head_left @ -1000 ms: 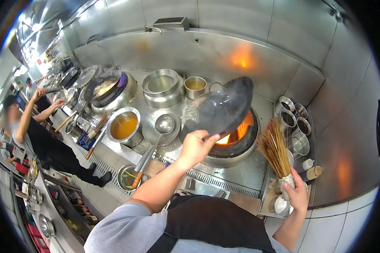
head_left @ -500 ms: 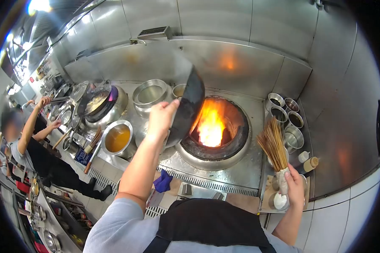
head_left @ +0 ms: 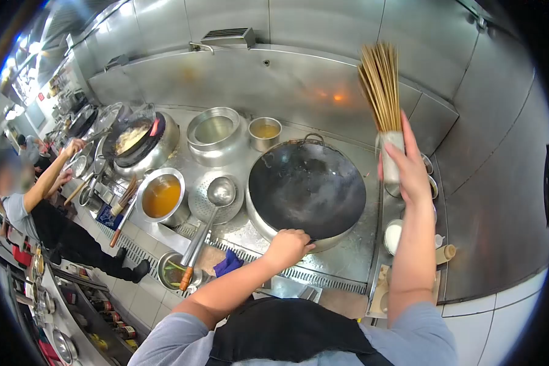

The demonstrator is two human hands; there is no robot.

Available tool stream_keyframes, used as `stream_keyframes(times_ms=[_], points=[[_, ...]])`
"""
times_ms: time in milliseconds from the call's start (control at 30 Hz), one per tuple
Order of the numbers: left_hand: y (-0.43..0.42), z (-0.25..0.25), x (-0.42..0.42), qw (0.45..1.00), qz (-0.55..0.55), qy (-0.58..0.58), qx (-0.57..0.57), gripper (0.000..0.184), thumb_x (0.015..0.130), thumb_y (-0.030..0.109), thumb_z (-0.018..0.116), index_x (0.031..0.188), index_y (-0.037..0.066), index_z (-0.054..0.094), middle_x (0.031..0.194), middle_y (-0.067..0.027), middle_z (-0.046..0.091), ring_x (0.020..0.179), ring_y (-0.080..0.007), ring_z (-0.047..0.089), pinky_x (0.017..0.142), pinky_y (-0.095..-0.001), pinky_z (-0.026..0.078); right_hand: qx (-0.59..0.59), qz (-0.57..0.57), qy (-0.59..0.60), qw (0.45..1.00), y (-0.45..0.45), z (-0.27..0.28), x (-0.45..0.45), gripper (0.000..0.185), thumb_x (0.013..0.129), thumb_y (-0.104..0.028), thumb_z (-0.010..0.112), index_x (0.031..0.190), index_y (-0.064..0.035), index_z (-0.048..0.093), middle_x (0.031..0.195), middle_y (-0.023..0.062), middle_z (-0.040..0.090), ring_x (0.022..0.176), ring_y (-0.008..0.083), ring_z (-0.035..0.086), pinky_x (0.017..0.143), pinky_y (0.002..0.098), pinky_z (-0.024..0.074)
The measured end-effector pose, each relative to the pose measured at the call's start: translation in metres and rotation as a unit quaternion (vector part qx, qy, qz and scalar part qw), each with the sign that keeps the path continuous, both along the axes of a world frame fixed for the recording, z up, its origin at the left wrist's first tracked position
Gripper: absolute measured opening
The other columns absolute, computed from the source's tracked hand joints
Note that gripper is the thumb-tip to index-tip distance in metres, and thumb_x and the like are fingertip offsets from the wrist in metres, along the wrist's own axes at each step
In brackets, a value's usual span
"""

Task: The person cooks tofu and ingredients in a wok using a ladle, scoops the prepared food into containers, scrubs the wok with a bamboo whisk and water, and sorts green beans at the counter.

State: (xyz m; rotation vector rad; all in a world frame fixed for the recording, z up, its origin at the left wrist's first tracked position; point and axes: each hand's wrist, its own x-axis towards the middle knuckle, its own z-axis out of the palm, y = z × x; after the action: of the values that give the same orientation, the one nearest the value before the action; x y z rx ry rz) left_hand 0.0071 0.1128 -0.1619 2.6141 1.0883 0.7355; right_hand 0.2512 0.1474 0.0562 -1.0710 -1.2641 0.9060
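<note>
A black wok (head_left: 308, 189) sits level on the right burner, with faint vapour over its bare inside. My left hand (head_left: 291, 249) is closed at its near edge; the part under my fingers is hidden. Raised on the right, my right hand (head_left: 410, 161) is wrapped around the pale bound grip of a bamboo wok brush (head_left: 381, 91). The bristles point up, apart from the wok. Left of the wok, a ladle (head_left: 221, 192) rests over a perforated strainer (head_left: 204, 210).
A pot of orange-brown liquid (head_left: 161, 195), a lidless steel pot (head_left: 213, 129) and a small pot of yellowish liquid (head_left: 265, 129) stand left of the wok. A purple cloth (head_left: 227, 263) lies at the front edge. Seasoning containers (head_left: 393, 236) line the right side. A co-worker (head_left: 55, 219) works at another wok further left.
The wok has gone from tilted up beside the burner to level over it, covering the flames. My right hand has lifted the brush from low on the right to high up.
</note>
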Motion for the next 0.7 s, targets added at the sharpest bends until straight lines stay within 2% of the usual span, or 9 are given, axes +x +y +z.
stream_keyframes(times_ms=[67, 167, 200, 233, 333, 433, 567, 633, 700], points=[[0.001, -0.015, 0.009, 1.0, 0.021, 0.019, -0.011, 0.03, 0.083, 0.032, 0.063, 0.068, 0.006, 0.063, 0.074, -0.0111, 0.063, 0.074, -0.0294, 0.063, 0.071, -0.0412, 0.047, 0.1, -0.128, -0.119, 0.98, 0.055, -0.014, -0.002, 0.078, 0.087, -0.012, 0.06, 0.151, -0.0212, 0.017, 0.097, 0.0097, 0.059, 0.068, 0.016, 0.059, 0.055, 0.0281, 0.0503], [0.004, -0.033, 0.01, 0.999, 0.046, 0.024, -0.014, 0.029, 0.085, 0.031, 0.059, 0.072, 0.005, 0.065, 0.077, -0.0112, 0.065, 0.075, -0.029, 0.063, 0.074, -0.0412, 0.045, 0.276, -0.395, -0.298, 0.824, 0.153, -0.126, -0.002, 0.081, 0.085, -0.016, 0.062, 0.151, -0.0219, 0.016, 0.095, 0.0095, 0.056, 0.064, 0.0165, 0.059, 0.051, 0.0294, 0.0488], [0.004, -0.028, 0.01, 0.998, 0.043, 0.039, -0.028, 0.029, 0.085, 0.031, 0.059, 0.072, 0.005, 0.065, 0.076, -0.0108, 0.065, 0.075, -0.0287, 0.063, 0.073, -0.0409, 0.045, -0.002, -0.296, -0.214, 0.931, 0.154, -0.149, -0.006, 0.08, 0.085, -0.018, 0.062, 0.151, -0.0232, 0.016, 0.091, 0.0105, 0.058, 0.057, 0.0184, 0.057, 0.046, 0.0311, 0.0471], [0.005, -0.024, 0.011, 0.997, 0.043, 0.051, -0.039, 0.029, 0.085, 0.031, 0.059, 0.073, 0.005, 0.065, 0.075, -0.0104, 0.065, 0.074, -0.0284, 0.063, 0.072, -0.0406, 0.045, -0.278, -0.168, -0.108, 0.94, 0.152, -0.169, -0.012, 0.08, 0.085, -0.019, 0.062, 0.151, -0.0245, 0.017, 0.087, 0.0115, 0.06, 0.049, 0.0203, 0.055, 0.041, 0.0327, 0.0454], [0.006, -0.019, 0.007, 0.998, 0.012, 0.041, -0.047, 0.029, 0.086, 0.031, 0.059, 0.072, 0.006, 0.064, 0.072, -0.0097, 0.064, 0.073, -0.0281, 0.062, 0.07, -0.0401, 0.044, -0.322, -0.103, -0.17, 0.926, 0.171, -0.2, -0.017, 0.075, 0.086, -0.024, 0.06, 0.149, -0.0244, 0.021, 0.078, 0.0114, 0.06, 0.042, 0.0193, 0.051, 0.034, 0.0352, 0.0415], [0.005, -0.015, 0.006, 0.998, 0.016, 0.029, -0.047, 0.028, 0.085, 0.031, 0.059, 0.071, 0.007, 0.063, 0.07, -0.0094, 0.062, 0.073, -0.0276, 0.062, 0.07, -0.04, 0.044, -0.174, -0.209, -0.124, 0.954, 0.172, -0.235, -0.056, 0.064, 0.086, -0.028, 0.056, 0.145, -0.0206, 0.031, 0.071, 0.0095, 0.059, 0.045, 0.0198, 0.054, 0.034, 0.0362, 0.0422], [0.007, -0.022, 0.002, 0.999, -0.009, 0.034, -0.033, 0.024, 0.085, 0.029, 0.059, 0.074, 0.008, 0.063, 0.071, -0.009, 0.062, 0.072, -0.0262, 0.062, 0.07, -0.0388, 0.045, -0.403, 0.218, -0.248, 0.854, 0.111, -0.219, -0.114, 0.073, 0.087, -0.033, 0.06, 0.149, -0.0304, 0.022, 0.084, 0.0129, 0.064, 0.053, 0.0193, 0.06, 0.039, 0.0345, 0.0475], [0.004, -0.024, 0.004, 0.999, -0.01, 0.029, -0.027, 0.023, 0.086, 0.028, 0.058, 0.074, 0.009, 0.062, 0.071, -0.0086, 0.062, 0.07, -0.0254, 0.062, 0.069, -0.0389, 0.045, -0.419, 0.315, -0.304, 0.795, 0.092, -0.198, -0.083, 0.07, 0.087, -0.039, 0.062, 0.147, -0.0347, 0.026, 0.092, 0.0126, 0.064, 0.054, 0.0171, 0.06, 0.041, 0.0313, 0.0483], [0.004, -0.021, 0.007, 0.998, -0.002, 0.059, -0.009, 0.023, 0.087, 0.027, 0.057, 0.073, 0.009, 0.061, 0.071, -0.0078, 0.062, 0.068, -0.0247, 0.062, 0.068, -0.0391, 0.045, -0.265, 0.318, -0.566, 0.713, 0.124, -0.185, -0.014, 0.063, 0.084, -0.045, 0.063, 0.141, -0.031, 0.04, 0.112, 0.0135, 0.064, 0.076, 0.0237, 0.067, 0.063, 0.0406, 0.0545]])
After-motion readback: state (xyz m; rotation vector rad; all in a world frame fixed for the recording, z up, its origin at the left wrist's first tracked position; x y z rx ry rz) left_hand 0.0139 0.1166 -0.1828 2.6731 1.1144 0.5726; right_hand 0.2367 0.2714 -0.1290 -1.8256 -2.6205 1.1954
